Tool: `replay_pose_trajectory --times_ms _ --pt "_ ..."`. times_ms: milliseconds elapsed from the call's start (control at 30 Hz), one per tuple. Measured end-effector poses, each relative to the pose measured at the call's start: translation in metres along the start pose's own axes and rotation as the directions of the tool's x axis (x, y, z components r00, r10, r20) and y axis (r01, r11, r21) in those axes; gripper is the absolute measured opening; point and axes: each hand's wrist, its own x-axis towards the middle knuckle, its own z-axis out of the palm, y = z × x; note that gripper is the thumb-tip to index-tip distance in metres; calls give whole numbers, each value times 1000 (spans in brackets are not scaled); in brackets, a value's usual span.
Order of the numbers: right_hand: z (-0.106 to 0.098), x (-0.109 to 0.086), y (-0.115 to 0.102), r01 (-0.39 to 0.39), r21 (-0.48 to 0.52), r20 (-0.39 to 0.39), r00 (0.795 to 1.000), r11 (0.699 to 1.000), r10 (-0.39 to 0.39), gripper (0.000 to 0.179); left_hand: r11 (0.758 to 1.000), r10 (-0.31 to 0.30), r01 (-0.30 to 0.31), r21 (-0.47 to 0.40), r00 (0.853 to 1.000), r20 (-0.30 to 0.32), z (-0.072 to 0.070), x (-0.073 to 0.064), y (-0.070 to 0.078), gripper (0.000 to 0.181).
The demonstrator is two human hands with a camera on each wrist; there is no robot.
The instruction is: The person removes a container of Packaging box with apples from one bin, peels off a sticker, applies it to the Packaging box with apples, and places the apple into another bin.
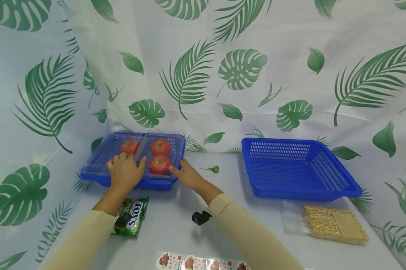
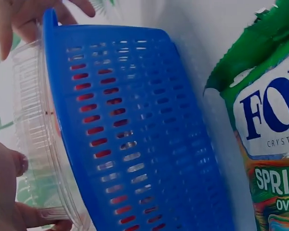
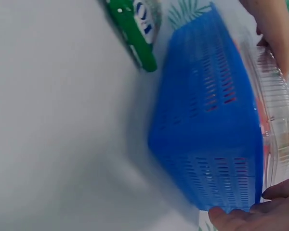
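Note:
In the head view, a blue basket (image 1: 162,183) at the left holds clear plastic boxes (image 1: 98,159) with red apples (image 1: 160,165) inside. My left hand (image 1: 126,170) grips the clear plastic at the near side, thumb by the ridge between the boxes. At the basket's right rim, my right hand (image 1: 191,176) holds the edge, its thumb towards the clear box. The right wrist view has these right fingers (image 3: 226,219) at the blue rim. Clear plastic (image 2: 33,96) stands above the rim in the left wrist view.
A green Fox's candy bag (image 1: 132,217) lies before the basket. Green-handled scissors (image 1: 214,169) are behind my right hand. Another blue basket (image 1: 300,193) stands right, with a bag of pale yellow kernels (image 1: 334,225) before it. Apple-print stickers (image 1: 192,262) lie at the front edge.

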Motion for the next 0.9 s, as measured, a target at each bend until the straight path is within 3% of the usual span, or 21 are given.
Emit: replay_pose_trajectory --times_ms 167,233,333,400,467,567,700,767,900 --pt "-1 2 -8 -82 203 -34 995 976 91 76 996 -23 25 -80 999 22 7 0 3 76" --pt "-2 4 -9 -103 352 -43 991 930 126 71 991 -38 42 -126 999 33 9 0 4 83" --pt "-3 8 -7 -120 547 -39 985 828 168 58 974 -75 82 -209 996 40 10 0 5 84" --pt "-3 10 -4 -125 605 -24 984 786 175 49 962 -81 90 -259 996 45 10 0 8 78" --pt "-1 12 -3 -149 586 -4 982 796 187 45 952 -66 78 -296 997 51 9 -1 13 71" --pt "2 12 -8 -166 526 7 982 834 191 46 957 10 6 -289 999 53 9 -1 27 67" --pt "4 11 -19 -135 455 -51 983 880 178 48 964 94 -81 -253 995 40 12 5 45 66" --pt "5 11 -24 -131 393 -98 978 910 183 47 968 92 -79 -238 995 46 12 8 47 65" --pt "7 12 -29 -140 267 -135 974 954 180 47 982 24 -10 -190 997 67 10 10 37 71"
